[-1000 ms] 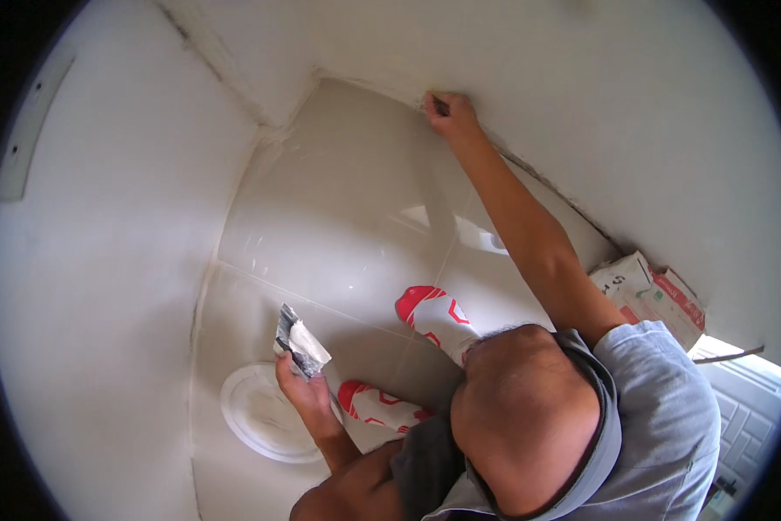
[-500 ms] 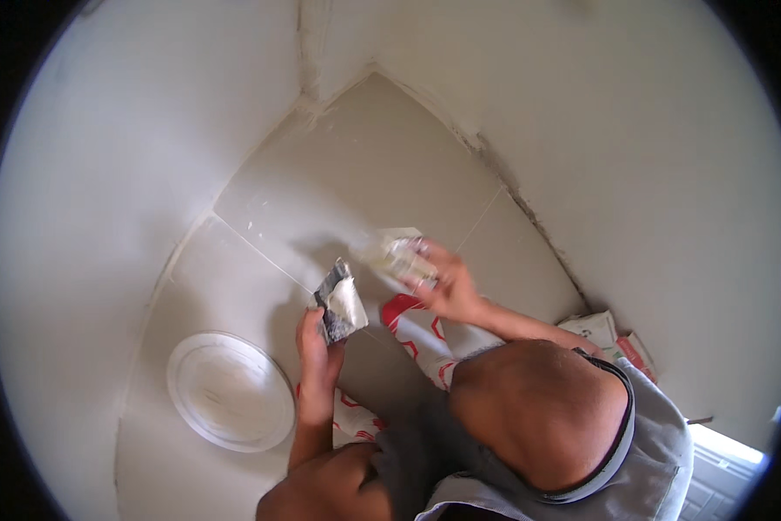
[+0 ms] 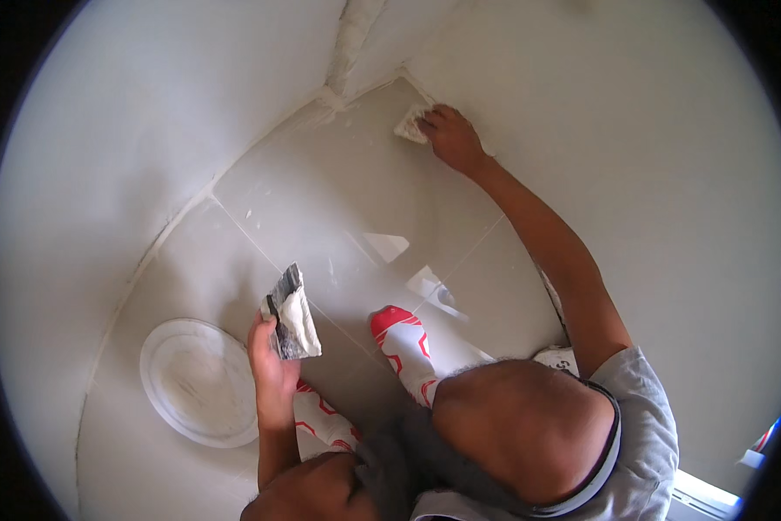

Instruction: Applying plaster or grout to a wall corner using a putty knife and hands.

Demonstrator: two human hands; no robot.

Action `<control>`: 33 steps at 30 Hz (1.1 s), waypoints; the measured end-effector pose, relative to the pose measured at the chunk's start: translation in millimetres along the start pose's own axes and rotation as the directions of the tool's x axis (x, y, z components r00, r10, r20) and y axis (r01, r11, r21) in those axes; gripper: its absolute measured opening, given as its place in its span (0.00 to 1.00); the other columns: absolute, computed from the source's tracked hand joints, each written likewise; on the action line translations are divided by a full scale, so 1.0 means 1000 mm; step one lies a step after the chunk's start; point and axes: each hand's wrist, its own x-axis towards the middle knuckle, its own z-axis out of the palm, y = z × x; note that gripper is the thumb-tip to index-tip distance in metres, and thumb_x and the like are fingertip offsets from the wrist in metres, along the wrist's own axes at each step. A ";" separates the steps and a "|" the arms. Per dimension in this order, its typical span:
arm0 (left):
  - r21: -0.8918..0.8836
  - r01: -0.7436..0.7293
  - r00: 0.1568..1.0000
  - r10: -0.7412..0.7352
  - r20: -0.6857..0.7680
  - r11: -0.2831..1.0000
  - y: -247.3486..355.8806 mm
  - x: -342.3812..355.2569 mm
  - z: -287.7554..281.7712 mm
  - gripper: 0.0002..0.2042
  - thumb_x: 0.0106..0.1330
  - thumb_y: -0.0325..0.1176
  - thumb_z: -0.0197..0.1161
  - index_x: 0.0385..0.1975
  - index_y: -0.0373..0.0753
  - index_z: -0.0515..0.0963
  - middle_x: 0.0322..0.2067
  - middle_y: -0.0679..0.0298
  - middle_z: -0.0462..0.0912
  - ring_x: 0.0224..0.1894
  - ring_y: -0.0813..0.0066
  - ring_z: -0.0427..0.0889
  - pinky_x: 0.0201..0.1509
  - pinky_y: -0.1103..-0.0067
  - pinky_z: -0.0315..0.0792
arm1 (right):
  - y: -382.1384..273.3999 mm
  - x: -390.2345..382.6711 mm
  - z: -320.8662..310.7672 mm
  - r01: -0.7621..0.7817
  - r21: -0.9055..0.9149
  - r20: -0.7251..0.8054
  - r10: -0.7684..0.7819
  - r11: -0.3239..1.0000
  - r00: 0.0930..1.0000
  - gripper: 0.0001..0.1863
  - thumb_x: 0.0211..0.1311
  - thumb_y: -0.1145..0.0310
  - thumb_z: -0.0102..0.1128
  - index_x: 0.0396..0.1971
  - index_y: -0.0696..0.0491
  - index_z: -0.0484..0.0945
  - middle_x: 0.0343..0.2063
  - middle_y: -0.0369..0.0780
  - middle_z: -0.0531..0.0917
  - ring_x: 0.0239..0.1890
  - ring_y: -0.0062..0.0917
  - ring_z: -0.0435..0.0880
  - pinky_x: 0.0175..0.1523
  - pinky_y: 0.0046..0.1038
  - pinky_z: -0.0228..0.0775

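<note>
My left hand (image 3: 271, 356) is closed on the edge of a flat, dark putty board (image 3: 284, 291), held tilted above the floor left of my feet. A thick lump of white putty (image 3: 297, 319) clings to its face. Far forward, my right arm stretches to the foot of the right wall, close to the room's corner. There my right hand (image 3: 453, 139) grips a small pale scraper (image 3: 410, 126), smeared with white, low by the wall's base. Its handle is hidden under my fingers.
On the floor at left lies a round white lid (image 3: 195, 386) with a dusty middle. My socked right foot (image 3: 408, 343) rests on the tiles (image 3: 364, 182). A partly hidden printed bag (image 3: 557, 358) lies beside my right knee. The walls meet ahead at a rough, putty-marked corner (image 3: 349, 52).
My right hand has moved with the scraper from beside the putty board forward to the right wall's base. My left hand and the board have shifted somewhat left.
</note>
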 end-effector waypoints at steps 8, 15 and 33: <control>-0.008 -0.019 0.999 0.019 -0.032 1.000 0.000 -0.008 -0.006 0.17 0.59 0.33 0.47 0.48 0.37 0.67 0.41 0.64 0.75 0.43 0.74 0.75 0.47 0.78 0.68 | 0.029 0.042 0.027 -0.030 -0.104 -0.039 0.026 0.994 0.999 0.14 0.49 0.71 0.50 0.37 0.52 0.78 0.38 0.37 0.77 0.45 0.30 0.72 0.51 0.32 0.65; 0.065 -0.038 0.999 0.038 0.001 0.997 0.001 -0.006 -0.007 0.17 0.60 0.35 0.48 0.48 0.37 0.67 0.42 0.64 0.75 0.43 0.74 0.74 0.48 0.78 0.68 | 0.008 0.024 0.006 -0.008 -0.058 -0.178 -0.002 0.998 0.984 0.14 0.48 0.74 0.52 0.38 0.53 0.76 0.38 0.39 0.77 0.45 0.32 0.72 0.50 0.33 0.66; 0.571 -0.230 0.952 0.304 -0.036 0.788 -0.029 0.022 0.003 0.12 0.64 0.32 0.50 0.44 0.35 0.70 0.35 0.68 0.74 0.37 0.82 0.70 0.43 0.83 0.64 | -0.165 -0.019 -0.149 0.394 0.477 -0.027 -0.434 0.786 0.900 0.14 0.40 0.70 0.55 0.31 0.52 0.77 0.33 0.36 0.75 0.47 0.29 0.68 0.52 0.36 0.58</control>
